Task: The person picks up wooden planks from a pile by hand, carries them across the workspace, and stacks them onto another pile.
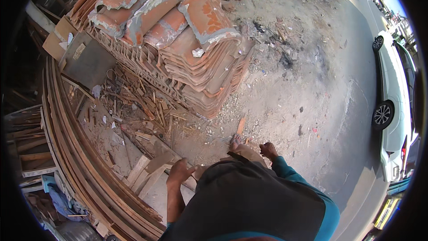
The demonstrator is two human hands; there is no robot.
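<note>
My left hand hangs beside my body at the lower middle, its thumb standing apart and nothing visible in it. Just left of it are pale wooden boards, apart from it as far as I can tell. On my right side, my right hand is raised over the dirt with its fingers curled in, and no object shows in it. Ahead stands a tall stack of curved orange clay roof tiles. Several mortar-crusted tiles lie on top.
Long timber strips line the left, beside scattered wood scraps and a grey panel. My foot is on gravelly dirt near a short wood piece. A white car stands on the road at right.
</note>
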